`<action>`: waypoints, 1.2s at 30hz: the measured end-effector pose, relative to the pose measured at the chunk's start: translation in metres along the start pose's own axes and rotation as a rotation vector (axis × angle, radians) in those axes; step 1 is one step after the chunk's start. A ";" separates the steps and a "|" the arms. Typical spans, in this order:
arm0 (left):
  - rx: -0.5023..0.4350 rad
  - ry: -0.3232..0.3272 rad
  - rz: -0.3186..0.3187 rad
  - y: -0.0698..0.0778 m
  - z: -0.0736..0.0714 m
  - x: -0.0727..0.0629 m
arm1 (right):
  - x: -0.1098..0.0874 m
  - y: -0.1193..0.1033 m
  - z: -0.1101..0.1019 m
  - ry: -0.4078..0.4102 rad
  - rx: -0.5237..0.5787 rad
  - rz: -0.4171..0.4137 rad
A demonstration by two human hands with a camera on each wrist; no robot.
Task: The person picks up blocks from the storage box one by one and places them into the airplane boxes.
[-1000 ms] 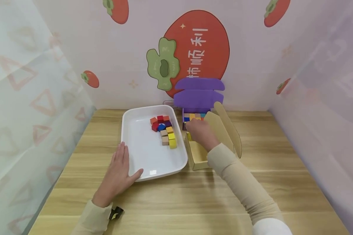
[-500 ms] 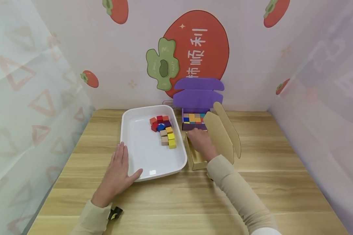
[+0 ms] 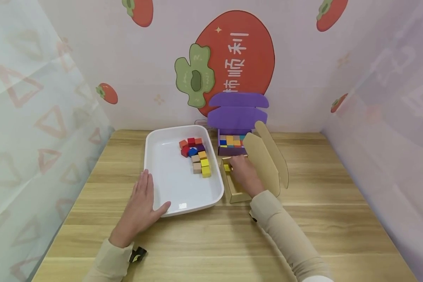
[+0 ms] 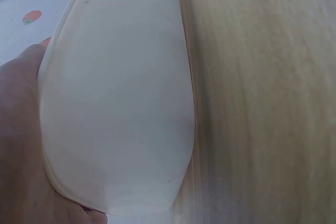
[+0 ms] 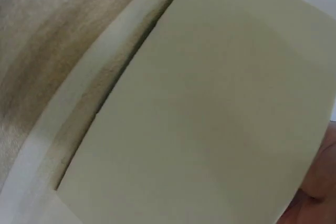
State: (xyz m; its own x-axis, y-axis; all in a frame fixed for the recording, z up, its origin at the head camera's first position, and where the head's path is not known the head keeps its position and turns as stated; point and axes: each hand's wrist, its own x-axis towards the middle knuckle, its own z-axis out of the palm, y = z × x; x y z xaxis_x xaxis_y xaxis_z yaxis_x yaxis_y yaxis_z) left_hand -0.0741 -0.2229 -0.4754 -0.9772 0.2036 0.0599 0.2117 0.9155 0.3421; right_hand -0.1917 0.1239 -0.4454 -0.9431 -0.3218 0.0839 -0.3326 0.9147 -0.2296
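Observation:
My left hand (image 3: 139,205) rests on the near left corner of a white tray (image 3: 215,156), fingers straight along its left rim and thumb at the front rim. In the left wrist view, that hand (image 4: 21,145) lies against the tray's outer wall (image 4: 121,93). My right hand (image 3: 244,172) reaches down into an open cardboard box (image 3: 236,197) right of the tray. A yellow block (image 3: 227,167) sits in the box's far left corner beside my fingertips; whether they still pinch it is hidden. In the right wrist view, the box wall (image 5: 199,103) covers most of the hand (image 5: 317,182).
Several colored blocks, among them a red block (image 3: 191,142) and a yellow block (image 3: 206,171), lie along the tray's right side. Behind the cardboard box stands an open purple box (image 3: 237,117) holding several blocks. The cardboard lid (image 3: 264,160) stands up at the right.
My right hand has lowered the yellow block into the cardboard box, then shifted slightly right, so the block shows beside the fingers. The left hand and tray have stayed put.

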 end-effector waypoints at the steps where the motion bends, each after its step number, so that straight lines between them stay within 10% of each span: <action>1: 0.000 0.000 -0.001 0.000 0.000 0.000 | 0.001 0.000 0.000 -0.002 0.003 0.005; 16: -0.001 -0.005 -0.002 0.001 0.001 0.000 | 0.003 -0.006 -0.004 0.007 0.036 0.065; 27: 0.007 0.015 0.005 0.001 -0.002 0.000 | 0.010 -0.066 -0.039 -0.067 0.297 0.050; 36: -0.003 0.008 -0.005 0.001 -0.001 -0.001 | 0.026 -0.099 -0.001 -0.108 0.064 0.095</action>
State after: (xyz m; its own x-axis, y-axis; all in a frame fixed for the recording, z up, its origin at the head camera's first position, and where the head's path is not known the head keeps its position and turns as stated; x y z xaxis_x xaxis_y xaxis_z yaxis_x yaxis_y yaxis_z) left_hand -0.0732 -0.2225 -0.4745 -0.9783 0.1965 0.0658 0.2070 0.9154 0.3451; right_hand -0.1834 0.0247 -0.4198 -0.9639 -0.2625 -0.0452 -0.2384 0.9260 -0.2928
